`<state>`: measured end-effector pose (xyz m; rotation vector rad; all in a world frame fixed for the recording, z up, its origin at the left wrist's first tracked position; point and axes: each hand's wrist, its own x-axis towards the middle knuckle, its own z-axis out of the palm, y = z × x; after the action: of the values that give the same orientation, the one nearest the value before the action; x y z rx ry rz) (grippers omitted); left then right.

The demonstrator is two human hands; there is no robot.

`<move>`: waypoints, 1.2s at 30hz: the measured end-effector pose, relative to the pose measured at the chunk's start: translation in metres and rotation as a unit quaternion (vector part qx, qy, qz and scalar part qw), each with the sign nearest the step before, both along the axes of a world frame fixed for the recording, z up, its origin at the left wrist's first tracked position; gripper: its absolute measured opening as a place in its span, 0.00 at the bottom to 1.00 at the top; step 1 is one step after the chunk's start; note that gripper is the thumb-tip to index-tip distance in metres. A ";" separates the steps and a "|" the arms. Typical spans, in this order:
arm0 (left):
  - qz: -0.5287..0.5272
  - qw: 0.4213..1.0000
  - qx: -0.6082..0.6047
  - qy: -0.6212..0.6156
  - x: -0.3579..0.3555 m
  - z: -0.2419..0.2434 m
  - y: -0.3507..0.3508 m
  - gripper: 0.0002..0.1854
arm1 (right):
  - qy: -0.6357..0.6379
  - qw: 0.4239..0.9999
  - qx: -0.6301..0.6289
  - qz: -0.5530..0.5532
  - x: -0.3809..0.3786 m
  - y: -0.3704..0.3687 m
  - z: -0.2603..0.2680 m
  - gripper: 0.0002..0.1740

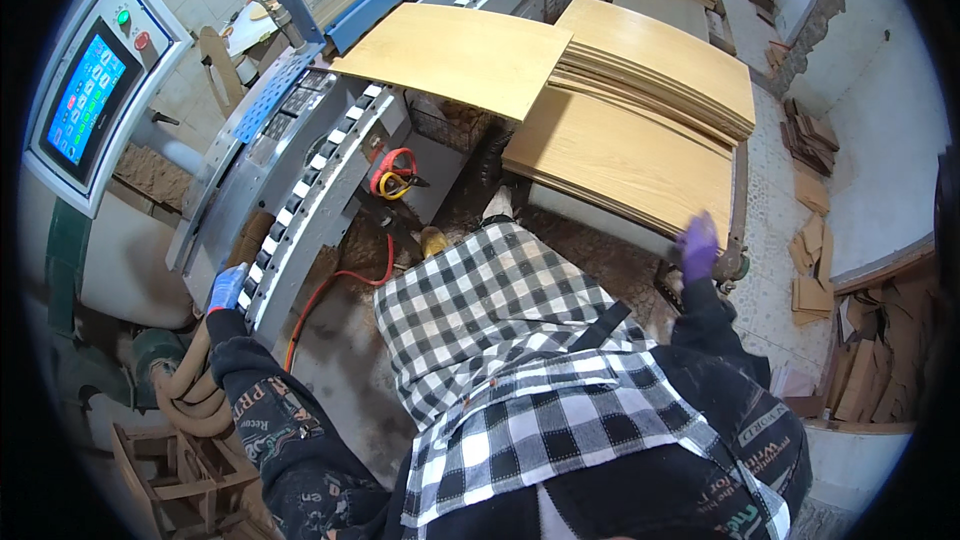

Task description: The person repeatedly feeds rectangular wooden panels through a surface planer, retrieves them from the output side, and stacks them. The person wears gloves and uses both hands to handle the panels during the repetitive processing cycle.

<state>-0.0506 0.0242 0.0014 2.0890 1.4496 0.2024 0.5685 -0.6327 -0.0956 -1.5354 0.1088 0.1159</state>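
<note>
My left hand (229, 286), in a light blue glove, rests on the near end of the machine's roller rail (294, 202); its fingers are too small to read clearly. My right hand (698, 246), in a purple glove and blurred, is at the near right corner of a stack of wood-grain panels (622, 157). Whether it touches the stack cannot be told. One wood-grain panel (465, 49) lies with its left edge at the blue-fronted machine and its right end beside a taller pile of panels (660, 67).
A control panel with a lit screen (88, 94) stands at the left. A red air hose (349, 274) runs down to the floor below the rail. Wood offcuts (814, 270) lie along the right wall, and a wooden frame (176, 476) stands at the lower left.
</note>
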 end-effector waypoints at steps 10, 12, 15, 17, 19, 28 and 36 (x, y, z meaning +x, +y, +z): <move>0.017 0.999 -0.012 -0.028 0.006 0.007 -0.011 0.21 | -0.034 0.997 -0.047 -0.048 0.006 -0.072 -0.027 0.13; 0.028 0.998 -0.018 -0.053 0.007 0.005 -0.013 0.20 | -0.010 0.998 0.000 -0.057 -0.001 -0.069 -0.021 0.15; 0.030 0.996 -0.034 -0.077 0.006 0.000 -0.009 0.20 | -0.006 0.995 0.043 -0.095 -0.007 -0.065 -0.022 0.17; 0.024 0.998 -0.028 -0.057 0.004 -0.003 -0.005 0.21 | 0.011 0.986 0.094 -0.140 -0.010 -0.062 -0.030 0.18; 0.017 1.000 0.001 -0.003 0.002 -0.005 0.000 0.22 | -0.005 0.990 0.088 -0.112 -0.015 -0.067 -0.036 0.15; 0.034 0.999 -0.004 -0.016 0.002 -0.006 -0.002 0.24 | 0.351 0.915 0.178 0.089 -0.069 -0.149 -0.003 0.26; -0.049 0.988 0.122 0.079 0.008 -0.003 -0.012 0.25 | 0.206 0.918 0.264 0.211 -0.073 -0.117 0.009 0.39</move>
<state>-0.0431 0.0127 -0.0019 2.4158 1.4695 0.1862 0.4952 -0.7493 -0.0871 -0.9519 0.0687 0.7570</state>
